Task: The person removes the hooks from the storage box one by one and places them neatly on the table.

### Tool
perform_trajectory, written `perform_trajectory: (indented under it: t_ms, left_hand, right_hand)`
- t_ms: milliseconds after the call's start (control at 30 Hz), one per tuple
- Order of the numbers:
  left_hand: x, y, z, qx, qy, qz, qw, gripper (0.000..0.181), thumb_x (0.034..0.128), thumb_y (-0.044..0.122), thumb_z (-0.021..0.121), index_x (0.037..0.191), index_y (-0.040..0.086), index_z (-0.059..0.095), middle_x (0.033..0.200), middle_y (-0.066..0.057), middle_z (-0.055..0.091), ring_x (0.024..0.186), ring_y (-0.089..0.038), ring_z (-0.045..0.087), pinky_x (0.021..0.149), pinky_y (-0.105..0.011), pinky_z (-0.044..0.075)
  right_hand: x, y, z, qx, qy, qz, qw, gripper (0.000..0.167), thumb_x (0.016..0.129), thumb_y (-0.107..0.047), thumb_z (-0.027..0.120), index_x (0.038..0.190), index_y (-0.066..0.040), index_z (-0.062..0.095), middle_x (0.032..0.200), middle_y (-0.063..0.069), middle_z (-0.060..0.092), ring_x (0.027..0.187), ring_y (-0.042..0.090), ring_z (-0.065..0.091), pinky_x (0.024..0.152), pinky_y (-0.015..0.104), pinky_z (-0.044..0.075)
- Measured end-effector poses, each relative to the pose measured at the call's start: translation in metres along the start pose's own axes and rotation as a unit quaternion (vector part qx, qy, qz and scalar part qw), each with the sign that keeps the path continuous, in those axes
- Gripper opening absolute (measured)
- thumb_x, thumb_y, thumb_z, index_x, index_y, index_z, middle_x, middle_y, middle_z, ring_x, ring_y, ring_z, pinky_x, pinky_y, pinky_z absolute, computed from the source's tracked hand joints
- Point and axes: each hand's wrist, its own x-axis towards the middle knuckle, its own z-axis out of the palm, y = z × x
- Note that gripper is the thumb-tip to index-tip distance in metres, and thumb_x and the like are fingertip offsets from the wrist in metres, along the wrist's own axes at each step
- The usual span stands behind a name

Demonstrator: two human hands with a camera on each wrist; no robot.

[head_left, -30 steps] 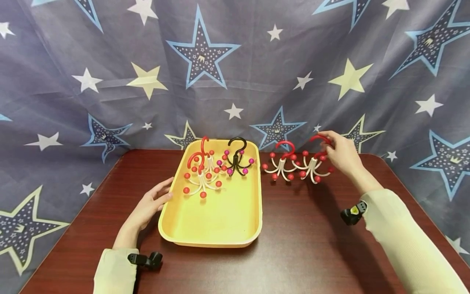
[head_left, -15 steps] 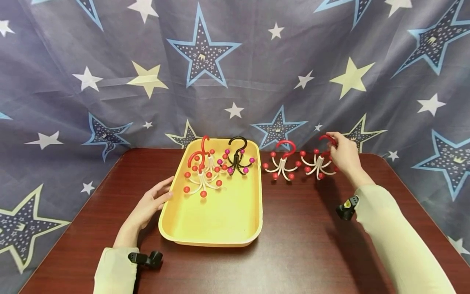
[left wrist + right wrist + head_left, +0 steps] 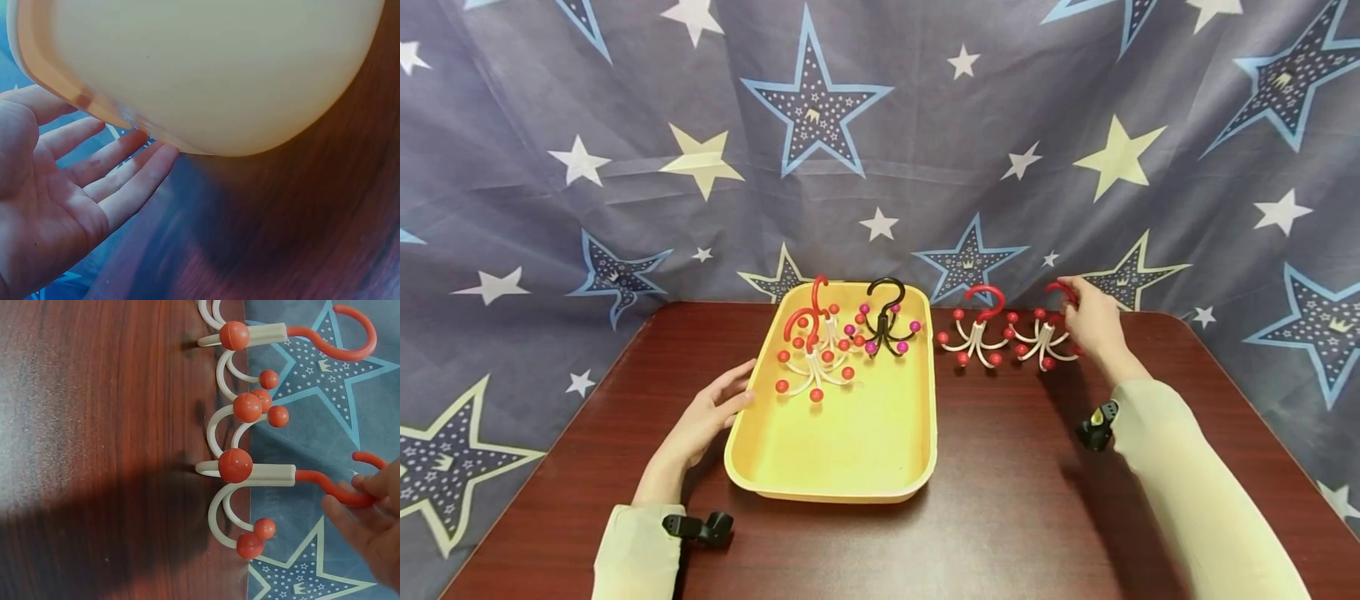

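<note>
My right hand (image 3: pixel 1097 321) pinches the red hook of a white multi-arm hanger (image 3: pixel 1045 337) with red ball tips. In the right wrist view this hanger (image 3: pixel 265 475) stands upright on its curved arms, and the fingers (image 3: pixel 350 528) are at its hook. Just left of it stands a similar red-hooked hanger (image 3: pixel 976 337), their ball tips very close together. My left hand (image 3: pixel 703 425) touches the left rim of a yellow tray (image 3: pixel 831 487). The left wrist view shows its fingers (image 3: pixel 134 187) loosely extended against the tray's outer edge.
Inside the tray stand two white hangers with red hooks, a front one (image 3: pixel 812 367) and a rear one (image 3: pixel 829 329). A black hanger (image 3: pixel 882 325) with pink tips stands beside them. A star-patterned curtain (image 3: pixel 880 167) hangs behind the brown table (image 3: pixel 1000 500).
My right hand carried the white hanger to the right, apart from its neighbour, then slightly back left and down. The left hand and tray stay in place.
</note>
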Motion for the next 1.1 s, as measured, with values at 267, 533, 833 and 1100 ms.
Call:
perform_trajectory:
  t_ms: [267, 533, 833, 1100]
  left_hand:
    - [0.001, -0.001, 0.000, 0.006, -0.001, -0.002, 1.0000, 0.060, 0.0970, 0.021, 0.051, 0.149, 0.009, 0.024, 0.141, -0.028, 0.038, 0.100, -0.002, 0.060, 0.079, -0.024, 0.053]
    - [0.000, 0.001, 0.000, 0.003, 0.002, -0.005, 1.0000, 0.060, 0.0970, 0.021, 0.051, 0.149, 0.009, 0.024, 0.139, -0.028, 0.038, 0.099, -0.003, 0.061, 0.078, -0.023, 0.053]
    - [-0.001, 0.002, -0.001, 0.002, -0.002, -0.008, 1.0000, 0.062, 0.0966, 0.025, 0.052, 0.149, 0.010, 0.023, 0.139, -0.028, 0.038, 0.097, 0.000, 0.061, 0.078, -0.022, 0.053]
    - [-0.001, 0.001, 0.000, 0.002, -0.002, -0.005, 1.0000, 0.060, 0.0970, 0.022, 0.051, 0.149, 0.010, 0.023, 0.140, -0.028, 0.038, 0.100, -0.002, 0.060, 0.079, -0.022, 0.053]
  right_hand:
    - [0.001, -0.006, -0.005, 0.004, -0.004, -0.014, 0.9999, 0.035, 0.084, 0.000, 0.055, 0.119, 0.001, 0.058, 0.102, 0.027, 0.065, 0.091, 0.040, 0.060, 0.081, 0.051, 0.042]
    - [0.008, -0.030, -0.009, 0.026, 0.033, -0.030, 0.9987, 0.031, 0.085, -0.002, 0.056, 0.115, 0.001, 0.061, 0.107, 0.025, 0.061, 0.099, 0.040, 0.056, 0.086, 0.051, 0.041]
    - [0.009, -0.084, 0.003, 0.052, 0.026, -0.093, 0.9940, 0.028, 0.085, -0.003, 0.060, 0.112, -0.002, 0.064, 0.109, 0.020, 0.064, 0.104, 0.034, 0.058, 0.091, 0.046, 0.043]
    - [0.009, -0.134, 0.033, 0.067, -0.035, -0.126, 0.9891, 0.029, 0.087, -0.006, 0.059, 0.115, -0.005, 0.063, 0.112, 0.015, 0.065, 0.106, 0.029, 0.060, 0.093, 0.043, 0.044]
